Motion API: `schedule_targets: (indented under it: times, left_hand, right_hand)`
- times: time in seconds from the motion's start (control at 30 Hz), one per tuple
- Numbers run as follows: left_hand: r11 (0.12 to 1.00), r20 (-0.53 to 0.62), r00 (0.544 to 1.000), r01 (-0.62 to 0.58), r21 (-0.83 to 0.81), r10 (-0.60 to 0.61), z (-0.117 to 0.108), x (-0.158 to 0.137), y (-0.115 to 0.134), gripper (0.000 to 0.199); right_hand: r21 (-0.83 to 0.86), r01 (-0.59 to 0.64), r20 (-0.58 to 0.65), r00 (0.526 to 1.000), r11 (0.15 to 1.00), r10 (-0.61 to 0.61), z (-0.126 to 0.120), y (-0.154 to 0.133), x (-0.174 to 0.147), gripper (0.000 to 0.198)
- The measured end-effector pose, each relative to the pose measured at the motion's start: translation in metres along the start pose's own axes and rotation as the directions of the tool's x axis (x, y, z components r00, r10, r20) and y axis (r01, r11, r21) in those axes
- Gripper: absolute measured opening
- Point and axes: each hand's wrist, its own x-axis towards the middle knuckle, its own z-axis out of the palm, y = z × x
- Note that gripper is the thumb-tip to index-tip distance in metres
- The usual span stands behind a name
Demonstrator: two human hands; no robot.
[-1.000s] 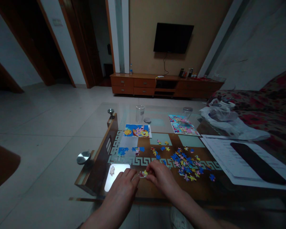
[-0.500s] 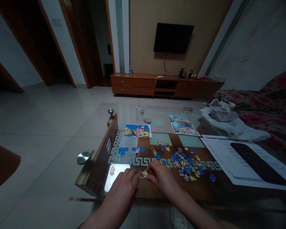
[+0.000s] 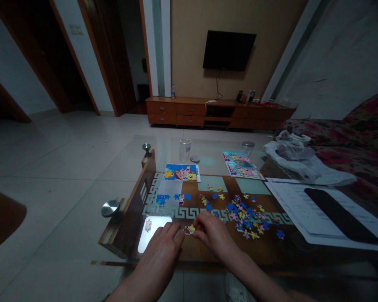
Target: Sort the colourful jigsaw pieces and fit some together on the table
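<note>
Small joined puzzle pieces (image 3: 189,230), red, white and yellow, lie low over the glass table between my two hands. My left hand (image 3: 165,243) has its fingers curled together, with the tips at the left edge of these pieces. From the other side, my right hand (image 3: 212,230) pinches their right edge between thumb and forefinger. Its fingertips partly cover the pieces. To the right spreads a pile of loose puzzle pieces (image 3: 245,216), blue, yellow and pink. Farther off, joined blue pieces (image 3: 163,199) lie near a cartoon picture card (image 3: 182,172).
A bright white panel (image 3: 154,235) with one grey piece lies left of my hands. Beyond stand a clear jar (image 3: 185,149) and its lid (image 3: 194,159). A second picture sheet (image 3: 243,165), papers (image 3: 290,209), a dark phone-like slab (image 3: 340,216) and a plastic bag (image 3: 302,161) are rightward.
</note>
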Motion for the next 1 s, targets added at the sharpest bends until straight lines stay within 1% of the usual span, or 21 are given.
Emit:
schedule_targets:
  times: [0.1, 0.37, 0.53, 0.73, 0.9, 1.0]
  left_hand:
    - [1.0, 0.032, 0.999, 0.015, 0.002, -0.015, -0.0023, 0.0009, 0.0011, 0.034]
    - [1.0, 0.033, 0.999, 0.018, 0.0, -0.018, -0.0024, 0.0011, 0.0008, 0.03]
    - [1.0, 0.028, 0.999, 0.022, -0.007, -0.022, -0.0013, 0.0003, 0.0, 0.032]
    - [1.0, 0.048, 0.999, 0.021, -0.005, -0.021, -0.0043, 0.0015, 0.0022, 0.035]
    - [1.0, 0.071, 0.997, 0.03, -0.007, -0.03, -0.0063, 0.002, 0.0025, 0.041]
    - [0.999, 0.078, 0.997, 0.029, -0.017, -0.028, -0.0055, 0.0014, 0.0022, 0.04]
  right_hand:
    - [-0.006, -0.01, 0.012, 1.0, 1.0, 0.011, 0.0, 0.0005, 0.0008, 0.017]
    - [-0.012, 0.014, 0.003, 1.0, 1.0, -0.014, 0.0026, 0.0046, 0.0009, 0.016]
    - [-0.007, 0.013, 0.003, 1.0, 1.0, -0.013, 0.0036, 0.005, 0.0009, 0.015]
    - [0.018, -0.031, 0.025, 0.999, 0.999, 0.031, 0.0001, -0.0005, 0.0007, 0.016]
    - [0.032, -0.031, 0.027, 0.999, 0.999, 0.03, -0.0001, -0.0018, 0.0013, 0.018]
    - [0.039, -0.034, 0.027, 0.999, 0.999, 0.033, -0.0002, -0.0021, 0.0014, 0.017]
